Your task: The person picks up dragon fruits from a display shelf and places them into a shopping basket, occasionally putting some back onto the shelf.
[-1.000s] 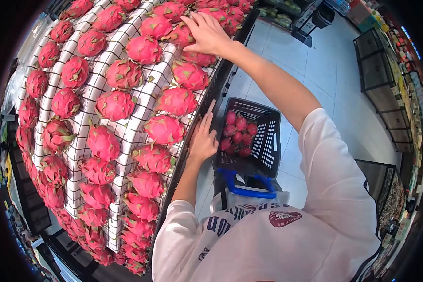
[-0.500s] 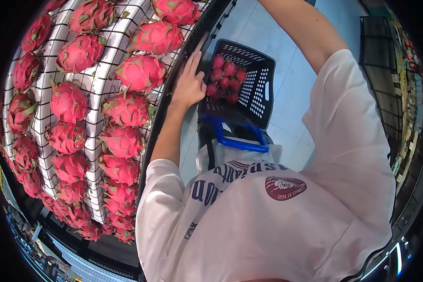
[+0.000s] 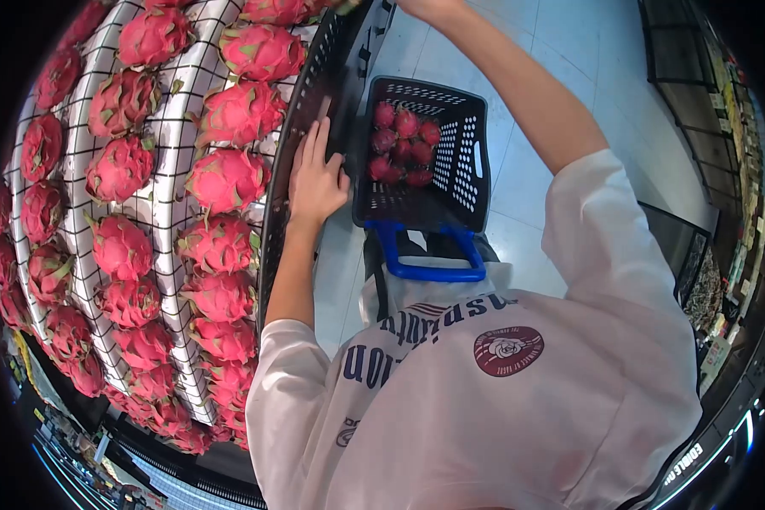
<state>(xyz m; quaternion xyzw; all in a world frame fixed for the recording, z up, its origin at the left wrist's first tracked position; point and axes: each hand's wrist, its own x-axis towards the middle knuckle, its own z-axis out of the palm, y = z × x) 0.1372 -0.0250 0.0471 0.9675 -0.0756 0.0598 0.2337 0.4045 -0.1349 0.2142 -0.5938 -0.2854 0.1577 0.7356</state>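
My left hand (image 3: 318, 180) lies against the black side panel (image 3: 287, 161) of the fruit display, its fingers stretched out and nothing in them. Rows of pink dragon fruit (image 3: 229, 180) with green-tipped scales rest on the display, just left of that hand. At the top edge, my right hand (image 3: 429, 7) is only partly visible; its fingers are cut off, so what it holds, if anything, is hidden. Below my hands, a black shopping basket (image 3: 469, 183) with a blue handle (image 3: 433, 274) stands in front of me and contains several round red fruits (image 3: 408, 126).
White ridged shelving (image 3: 168, 212) under a black wire grid carries the dragon fruit. Pale tiled floor (image 3: 531, 161) surrounds the basket. Further shelves with goods (image 3: 735, 221) line the right side, and a dark rack (image 3: 684, 68) stands at upper right.
My right forearm has swung leftward across the top, towards the display. My left hand has shifted slightly left and down in view along the panel. The whole view has turned slightly.
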